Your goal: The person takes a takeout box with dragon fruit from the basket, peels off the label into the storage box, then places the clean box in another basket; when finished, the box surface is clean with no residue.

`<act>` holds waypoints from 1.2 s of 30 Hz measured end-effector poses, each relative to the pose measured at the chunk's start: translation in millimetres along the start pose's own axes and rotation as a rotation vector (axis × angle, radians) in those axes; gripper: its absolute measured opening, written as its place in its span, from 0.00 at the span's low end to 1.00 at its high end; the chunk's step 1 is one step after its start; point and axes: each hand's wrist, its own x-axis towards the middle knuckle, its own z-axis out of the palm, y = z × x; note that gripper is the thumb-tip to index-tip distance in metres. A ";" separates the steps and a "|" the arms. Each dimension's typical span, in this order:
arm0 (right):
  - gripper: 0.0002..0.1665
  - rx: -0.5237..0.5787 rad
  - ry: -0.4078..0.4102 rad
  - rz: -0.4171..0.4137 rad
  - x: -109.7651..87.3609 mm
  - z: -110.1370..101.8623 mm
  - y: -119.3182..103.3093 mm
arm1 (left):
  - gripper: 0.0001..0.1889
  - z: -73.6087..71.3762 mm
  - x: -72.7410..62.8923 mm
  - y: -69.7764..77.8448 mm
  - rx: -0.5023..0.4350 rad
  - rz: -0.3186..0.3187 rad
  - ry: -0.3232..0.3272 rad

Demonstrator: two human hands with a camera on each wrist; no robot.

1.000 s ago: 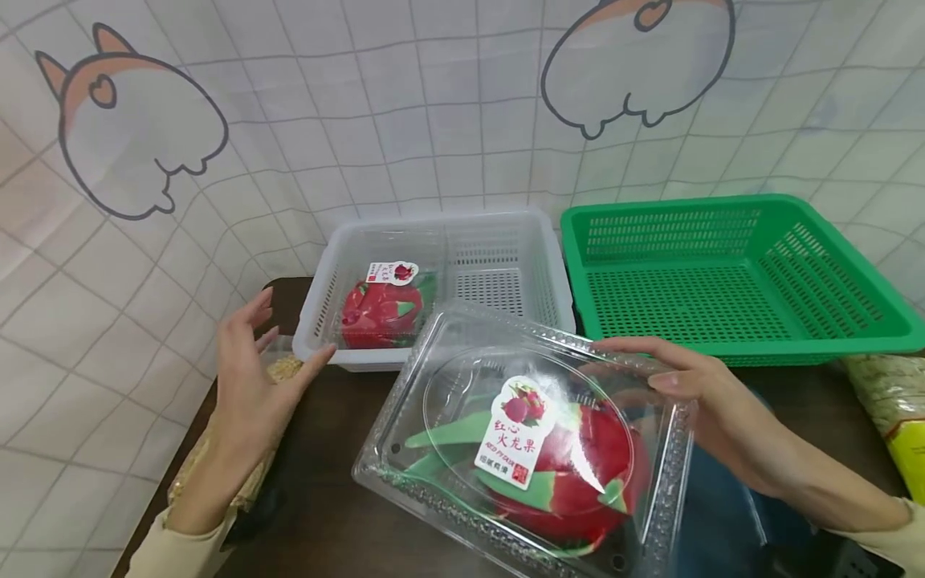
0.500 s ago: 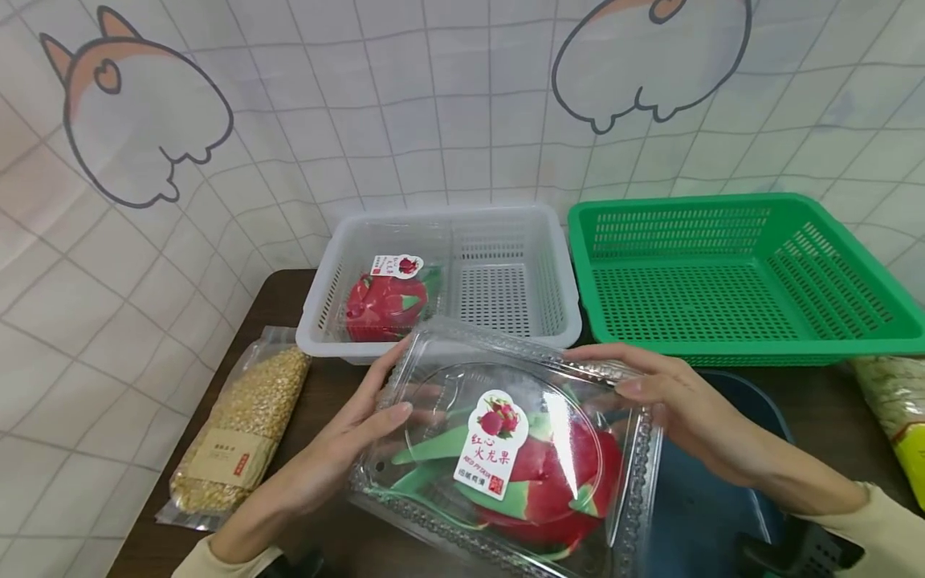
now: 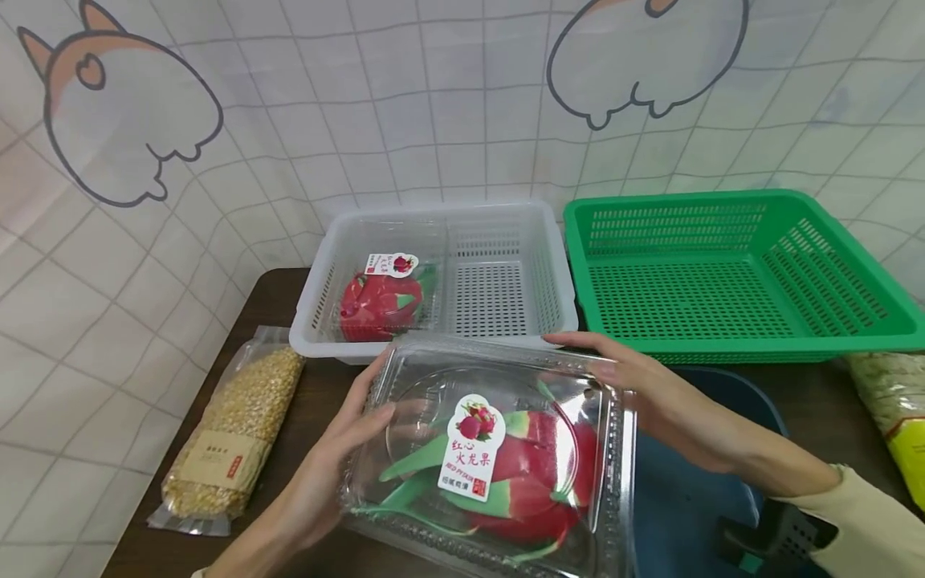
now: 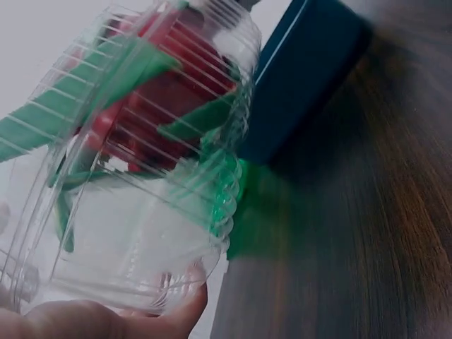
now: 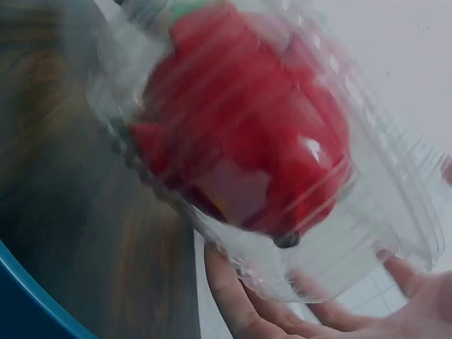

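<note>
Both hands hold a clear plastic clamshell box (image 3: 419,377), tilted up in front of the baskets in the head view. Through its lid show a red dragon fruit (image 3: 520,482) with green tips and a white oval-topped label (image 3: 473,447). My left hand (image 3: 336,457) grips the box's left side, thumb over the lid's edge. At the upper right corner, my right hand (image 3: 665,405) grips it, with fingers under the box in the right wrist view. A similar boxed dragon fruit (image 3: 383,305) lies in the left half of the white basket (image 3: 556,321).
A green basket (image 3: 723,345) stands right of the white one. Below it is a dark blue bin (image 3: 694,498), partly covered by the right arm. A bag of yellow grains (image 3: 238,417) lies at left, another bag (image 3: 889,401) at right, on the dark wooden table (image 3: 817,401).
My left hand has come from beside the grain bag to grip the box's left side. The box has shifted slightly left and turned a little more level. The right hand kept its hold.
</note>
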 end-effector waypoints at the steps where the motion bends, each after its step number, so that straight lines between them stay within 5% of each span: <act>1: 0.39 0.023 -0.016 0.003 0.0 1.4 0.1 | 0.34 -0.5 -2.2 -0.6 -0.005 0.007 0.009; 9: 0.50 0.195 0.015 0.080 -12.1 23.5 0.8 | 0.33 -5.1 -13.3 -7.1 0.014 0.001 0.128; 15: 0.58 0.094 0.045 0.187 -15.8 40.1 -2.1 | 0.32 -7.2 -14.0 -12.4 -0.041 -0.070 0.152; 23: 0.57 0.097 -0.012 0.250 -8.8 41.2 2.5 | 0.34 -8.7 -8.2 -26.8 -0.050 -0.205 0.197; 36: 0.54 0.075 0.003 0.258 10.8 39.8 6.0 | 0.36 -14.0 4.6 -38.9 0.026 -0.221 0.274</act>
